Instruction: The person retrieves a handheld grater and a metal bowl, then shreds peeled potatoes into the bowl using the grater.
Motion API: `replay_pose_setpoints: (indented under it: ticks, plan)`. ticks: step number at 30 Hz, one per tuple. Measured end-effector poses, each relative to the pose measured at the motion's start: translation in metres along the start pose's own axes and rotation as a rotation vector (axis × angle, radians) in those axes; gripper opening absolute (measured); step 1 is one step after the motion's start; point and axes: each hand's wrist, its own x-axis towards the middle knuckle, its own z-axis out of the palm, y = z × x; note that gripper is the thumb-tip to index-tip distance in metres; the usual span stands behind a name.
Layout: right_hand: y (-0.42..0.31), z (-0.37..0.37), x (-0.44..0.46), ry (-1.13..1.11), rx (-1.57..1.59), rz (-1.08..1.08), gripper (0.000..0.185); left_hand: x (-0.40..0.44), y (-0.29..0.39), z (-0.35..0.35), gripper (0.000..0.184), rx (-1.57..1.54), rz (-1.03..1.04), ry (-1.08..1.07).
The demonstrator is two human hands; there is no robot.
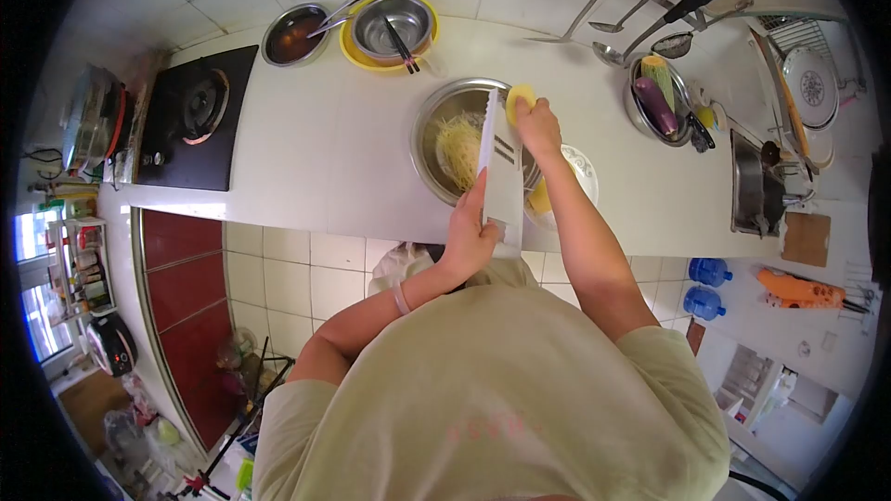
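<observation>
Head view: my left hand (473,237) grips the grater's (503,190) near end, over a bowl (424,150) of shreds (457,150); my right hand (539,126) pinches a potato (521,99) by its far end.

Kitchen, black stovetop (186,144), metal sink (748,184), hanging ladles (624,44), rice cooker (111,344)

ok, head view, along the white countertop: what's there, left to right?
Black rectangular gas stove → round metal bowl of brown liquid → round yellow basin → large round metal bowl of pale shreds, white flat grater over it → white patterned plate → metal bowl with purple eggplant → rectangular metal sink.
</observation>
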Motion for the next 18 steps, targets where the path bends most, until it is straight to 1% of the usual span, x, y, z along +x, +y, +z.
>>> replay_pose_setpoints:
  ticks: [2, 4, 5, 7, 8, 10, 12, 14, 15, 16, 17, 18]
  plan:
    - [0.008, -0.004, -0.025, -0.109, -0.039, -0.140, 0.056, 0.004, -0.011, 0.001, 0.079, -0.025, 0.031, 0.026]
    - [0.024, -0.007, -0.064, -0.257, -0.072, -0.213, 0.056, 0.010, -0.016, 0.001, 0.079, -0.182, 0.045, 0.136]
    - [0.022, -0.012, -0.077, -0.259, -0.075, -0.215, 0.056, 0.012, -0.019, 0.000, 0.079, -0.184, 0.044, 0.140]
    - [0.012, -0.024, -0.098, -0.389, -0.215, -0.197, 0.057, 0.013, -0.021, -0.003, 0.079, -0.312, -0.064, 0.120]
    - [0.014, -0.017, -0.089, -0.305, -0.160, -0.196, 0.056, 0.010, -0.022, -0.002, 0.079, -0.312, -0.069, 0.118]
    - [0.008, -0.007, -0.048, -0.170, -0.151, -0.173, 0.056, 0.006, -0.010, -0.002, 0.080, -0.051, -0.016, 0.031]
    - [-0.006, 0.000, -0.007, 0.005, -0.064, -0.017, 0.056, 0.000, -0.003, 0.002, 0.080, -0.065, -0.022, 0.009]
    - [0.000, 0.003, -0.004, -0.027, -0.052, -0.040, 0.057, 0.003, -0.006, 0.001, 0.080, -0.076, -0.006, -0.005]
    - [0.000, 0.003, -0.004, -0.058, -0.044, -0.064, 0.057, 0.006, -0.015, -0.001, 0.080, -0.114, 0.001, 0.031]
    - [0.005, 0.000, -0.022, -0.136, -0.082, -0.146, 0.058, 0.007, -0.021, -0.001, 0.080, -0.162, 0.003, 0.068]
    - [0.011, -0.002, -0.043, -0.223, -0.129, -0.172, 0.058, 0.010, -0.021, -0.004, 0.080, -0.164, 0.007, 0.074]
    - [0.015, -0.005, -0.059, -0.309, -0.177, -0.198, 0.058, 0.013, -0.021, -0.007, 0.081, -0.231, -0.055, 0.047]
